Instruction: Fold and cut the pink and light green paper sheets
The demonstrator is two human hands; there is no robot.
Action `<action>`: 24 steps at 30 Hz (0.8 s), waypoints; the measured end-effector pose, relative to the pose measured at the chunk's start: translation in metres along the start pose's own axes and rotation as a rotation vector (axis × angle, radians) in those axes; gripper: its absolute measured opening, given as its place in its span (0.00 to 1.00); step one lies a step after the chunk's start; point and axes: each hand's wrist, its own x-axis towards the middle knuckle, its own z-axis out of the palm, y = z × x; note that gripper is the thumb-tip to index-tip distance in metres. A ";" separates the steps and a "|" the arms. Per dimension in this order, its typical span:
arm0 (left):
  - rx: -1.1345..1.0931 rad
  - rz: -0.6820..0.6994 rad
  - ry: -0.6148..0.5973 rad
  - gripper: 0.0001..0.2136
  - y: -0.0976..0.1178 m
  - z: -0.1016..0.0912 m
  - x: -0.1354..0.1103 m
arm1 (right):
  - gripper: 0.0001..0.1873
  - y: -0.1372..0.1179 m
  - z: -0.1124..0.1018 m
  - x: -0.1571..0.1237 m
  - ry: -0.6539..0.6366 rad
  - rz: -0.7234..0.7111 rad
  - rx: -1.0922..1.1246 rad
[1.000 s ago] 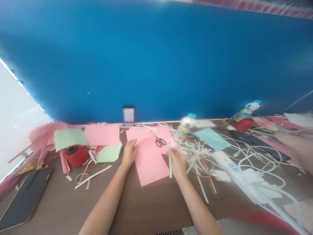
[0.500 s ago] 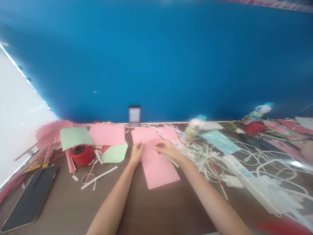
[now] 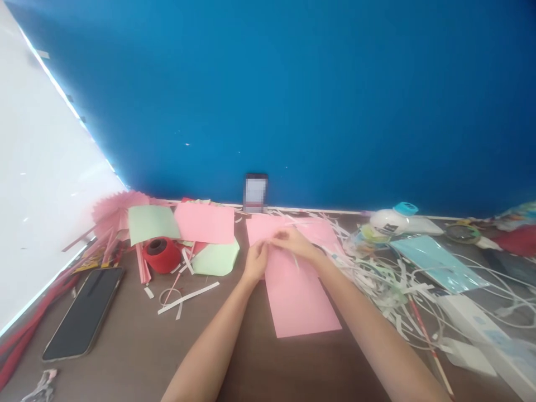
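A pink paper sheet point(image 3: 299, 304) lies at a slant on the dark table, overlapping other pink paper point(image 3: 256, 225) behind it. At the sheet's upper left corner, my left hand point(image 3: 256, 261) has its fingers pinched on the paper. My right hand point(image 3: 295, 244) reaches across the top of the sheet, thumb and index finger pinched at the same corner, its fingertips almost touching the left ones. The exact paper edge between the fingers is partly hidden. Beneath the right palm shows the end of a thin pale strip point(image 3: 296, 261).
Leftward are a red spool point(image 3: 162, 255), green paper point(image 3: 215, 258), a large phone point(image 3: 84, 314) and pink folded paper point(image 3: 119, 213). A small phone point(image 3: 255, 192) leans on the blue panel point(image 3: 268, 100). Rightward are a bottle point(image 3: 389, 221), paper strips point(image 3: 389, 285), cables and a power strip point(image 3: 481, 324).
My right hand has come in toward the left hand, and the fingertips now meet at the sheet's corner. The view has turned left, shifting everything rightward in it.
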 end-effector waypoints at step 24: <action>0.087 -0.026 -0.009 0.12 0.002 0.001 -0.002 | 0.10 -0.004 0.008 -0.006 0.132 0.082 -0.019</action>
